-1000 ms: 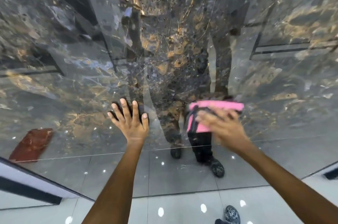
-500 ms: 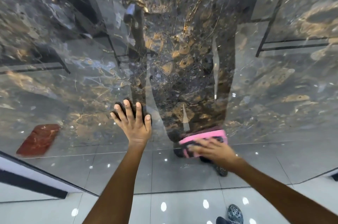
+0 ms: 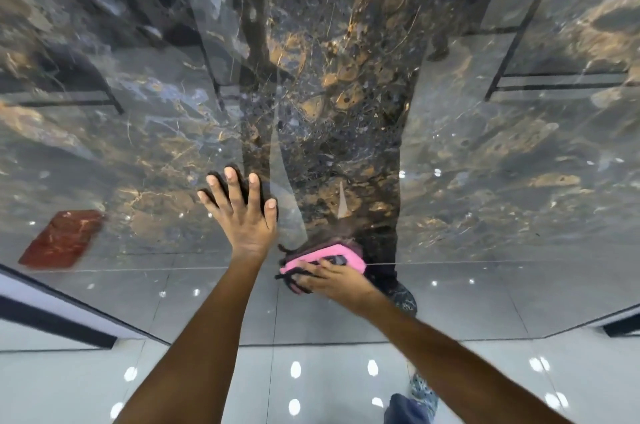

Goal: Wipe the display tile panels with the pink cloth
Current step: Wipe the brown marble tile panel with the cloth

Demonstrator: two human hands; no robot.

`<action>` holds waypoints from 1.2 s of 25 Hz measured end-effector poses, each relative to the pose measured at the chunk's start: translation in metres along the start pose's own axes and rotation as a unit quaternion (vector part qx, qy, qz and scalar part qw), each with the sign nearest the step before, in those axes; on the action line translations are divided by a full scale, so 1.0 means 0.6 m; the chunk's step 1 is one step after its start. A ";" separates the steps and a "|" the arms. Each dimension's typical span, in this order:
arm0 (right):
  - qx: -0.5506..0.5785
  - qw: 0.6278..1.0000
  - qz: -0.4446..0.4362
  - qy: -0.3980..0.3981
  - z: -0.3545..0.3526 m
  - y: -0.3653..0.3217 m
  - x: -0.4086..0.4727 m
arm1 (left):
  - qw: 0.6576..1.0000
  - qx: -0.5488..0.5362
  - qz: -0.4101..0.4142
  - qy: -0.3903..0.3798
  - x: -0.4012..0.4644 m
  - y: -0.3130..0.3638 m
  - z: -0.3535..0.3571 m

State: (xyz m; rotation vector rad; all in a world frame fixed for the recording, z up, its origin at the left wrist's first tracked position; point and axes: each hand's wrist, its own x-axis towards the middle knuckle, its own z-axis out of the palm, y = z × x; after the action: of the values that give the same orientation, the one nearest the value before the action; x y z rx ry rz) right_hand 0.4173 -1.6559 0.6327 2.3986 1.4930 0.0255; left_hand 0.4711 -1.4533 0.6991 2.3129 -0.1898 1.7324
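With the left hand (image 3: 247, 219) splayed flat to steady the glossy tile panel (image 3: 485, 164), the right hand (image 3: 332, 280) (fingers clutching the pink cloth (image 3: 325, 257) low on the panel) should press evenly, overlapping strokes.

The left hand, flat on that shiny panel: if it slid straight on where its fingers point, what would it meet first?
Probably nothing: above the left hand only bare tile panel shows; the pink cloth lies lower right.

Glossy grey floor tiles (image 3: 214, 385) dotted with light reflections, patterned shoe (image 3: 423, 390) (bottom edge), possibly a clog
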 end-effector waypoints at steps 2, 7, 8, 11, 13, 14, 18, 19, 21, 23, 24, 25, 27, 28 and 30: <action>-0.029 0.998 0.029 -0.051 0.055 0.050 -0.109 | 1.000 0.000 -0.003 -0.004 0.004 0.004 0.001; -0.019 0.993 0.083 -0.084 0.089 0.106 -0.247 | 1.000 -0.006 -0.005 0.000 -0.006 0.005 0.001; -0.048 0.995 0.065 -0.059 0.078 0.081 -0.204 | 1.000 -0.005 -0.005 -0.005 -0.005 0.004 0.000; -0.114 0.991 0.026 0.060 0.027 0.025 -0.055 | 1.000 0.007 -0.005 -0.020 -0.012 -0.002 -0.006; -0.134 0.979 0.049 0.143 -0.033 0.042 -0.044 | 0.999 -0.005 -0.016 -0.029 -0.011 0.002 -0.010; -0.163 0.969 0.090 0.160 -0.056 0.061 -0.079 | 0.999 -0.010 -0.020 -0.041 -0.008 0.002 -0.014; -0.129 0.905 0.295 0.278 -0.078 0.135 -0.250 | 0.993 0.022 -0.057 -0.103 -0.002 0.019 -0.045; -0.138 0.892 0.315 0.292 -0.078 0.133 -0.269 | 0.990 0.016 -0.093 -0.109 -0.006 0.038 -0.053; -0.174 0.882 0.297 0.322 -0.082 0.117 -0.242 | 0.979 -0.028 -0.175 -0.104 0.010 0.093 -0.064; -0.205 0.896 0.193 0.344 -0.134 0.126 -0.188 | 0.981 -0.094 -0.150 -0.073 0.087 0.154 -0.073; -0.226 0.898 0.154 0.346 -0.189 0.145 -0.178 | 0.986 -0.119 -0.105 -0.047 0.145 0.178 -0.080; -0.231 0.894 0.143 0.357 -0.251 0.171 -0.184 | 0.988 -0.135 -0.066 -0.019 0.211 0.193 -0.090; -0.233 0.836 0.212 0.449 -0.375 0.239 -0.230 | 0.990 -0.135 -0.029 0.041 0.342 0.197 -0.110; -0.204 0.774 0.289 0.524 -0.436 0.278 -0.264 | 0.991 -0.119 -0.024 0.062 0.395 0.192 -0.113; -0.073 0.594 0.408 0.689 -0.532 0.344 -0.318 | 0.995 -0.068 -0.037 0.068 0.463 0.180 -0.110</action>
State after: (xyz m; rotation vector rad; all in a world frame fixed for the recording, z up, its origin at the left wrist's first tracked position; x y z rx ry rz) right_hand 0.4529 -1.8260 1.0210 2.5239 0.2758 2.4974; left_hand 0.4625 -1.5274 0.9951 2.0716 -0.1877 1.7755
